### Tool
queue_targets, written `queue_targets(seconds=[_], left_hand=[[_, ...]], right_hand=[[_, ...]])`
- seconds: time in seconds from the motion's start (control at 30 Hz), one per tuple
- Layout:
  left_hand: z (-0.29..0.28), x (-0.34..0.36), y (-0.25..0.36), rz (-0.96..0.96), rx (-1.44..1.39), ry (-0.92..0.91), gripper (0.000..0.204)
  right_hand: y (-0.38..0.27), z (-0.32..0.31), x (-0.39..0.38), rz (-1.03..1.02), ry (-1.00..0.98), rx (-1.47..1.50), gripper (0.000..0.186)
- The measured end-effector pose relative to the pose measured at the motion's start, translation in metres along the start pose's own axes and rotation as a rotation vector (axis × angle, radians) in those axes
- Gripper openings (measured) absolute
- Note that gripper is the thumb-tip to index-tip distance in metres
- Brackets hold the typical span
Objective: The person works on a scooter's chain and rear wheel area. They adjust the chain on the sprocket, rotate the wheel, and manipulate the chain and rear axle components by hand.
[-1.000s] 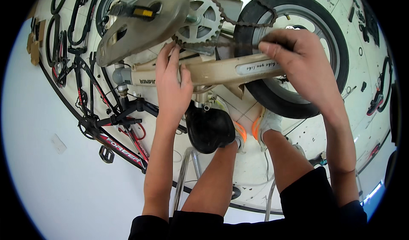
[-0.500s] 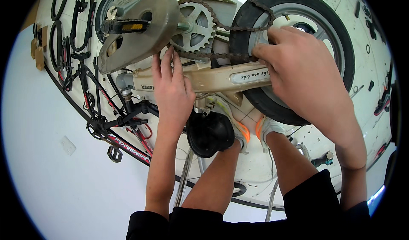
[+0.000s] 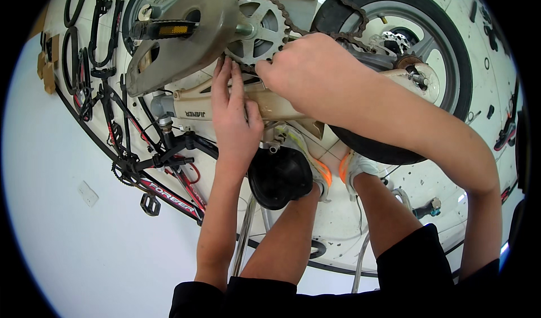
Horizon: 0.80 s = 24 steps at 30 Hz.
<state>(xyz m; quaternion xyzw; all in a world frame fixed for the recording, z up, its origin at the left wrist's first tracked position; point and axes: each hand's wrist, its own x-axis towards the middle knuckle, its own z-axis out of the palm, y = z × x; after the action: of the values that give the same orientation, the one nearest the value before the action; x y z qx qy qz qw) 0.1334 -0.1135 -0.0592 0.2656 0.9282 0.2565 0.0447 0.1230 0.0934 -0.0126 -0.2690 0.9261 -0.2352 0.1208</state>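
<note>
A gold-beige bicycle frame (image 3: 189,107) lies in front of me, with a toothed chainring (image 3: 274,35) behind a smoky plastic chain guard (image 3: 217,27). A rusty bicycle chain (image 3: 362,14) wraps the chainring's upper edge; its loose end lies over the tyre of the wheel (image 3: 463,70). My left hand (image 3: 236,118) reaches up over the frame, fingers stretched out, fingertips against the chain at the chainring's lower left. My right hand (image 3: 307,73) is closed in a pinch on the chain at the chainring's lower right. It hides the chain beneath it.
A pedal (image 3: 163,30) sticks out left of the guard. A black saddle (image 3: 279,177) is below the frame, by my shoes. Black-and-red bicycle frames (image 3: 169,197) lean along the wall at left. Small tools and parts lie on the tiles at right.
My right hand has moved left from the wheel to the chainring's lower edge, uncovering the wheel hub and sprocket. My left hand stays beside the chainring, shifted slightly right.
</note>
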Motion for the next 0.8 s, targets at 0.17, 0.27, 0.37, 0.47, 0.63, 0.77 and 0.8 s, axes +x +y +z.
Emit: queue_targets(seconds=[0.17,0.27,0.37,0.47,0.63,0.77,0.8], left_hand=[[-0.005,0.000,0.000,-0.034,0.015,-0.049,0.062],[-0.007,-0.002,0.001,-0.016,0.142,-0.073,0.067],[-0.014,-0.002,-0.001,-0.030,0.256,-0.093,0.065],[-0.013,-0.001,0.003,-0.032,0.280,-0.085,0.063],[-0.013,0.001,0.007,-0.032,0.216,-0.054,0.058],[-0.008,0.003,0.009,-0.037,0.080,0.022,0.055],[-0.007,0.003,0.010,-0.034,0.048,0.039,0.054]], right_hand=[[-0.002,-0.009,0.007,0.048,-0.099,0.028,0.015],[0.001,0.001,0.008,0.062,-0.014,0.129,0.014],[0.008,0.002,0.015,0.143,-0.048,0.270,0.013],[0.016,-0.004,0.019,0.254,-0.172,0.367,0.010],[0.008,-0.002,0.015,0.059,0.123,-0.038,0.010],[0.004,-0.005,0.019,0.045,0.035,-0.120,0.011],[0.002,-0.007,0.017,0.102,0.012,-0.074,0.012]])
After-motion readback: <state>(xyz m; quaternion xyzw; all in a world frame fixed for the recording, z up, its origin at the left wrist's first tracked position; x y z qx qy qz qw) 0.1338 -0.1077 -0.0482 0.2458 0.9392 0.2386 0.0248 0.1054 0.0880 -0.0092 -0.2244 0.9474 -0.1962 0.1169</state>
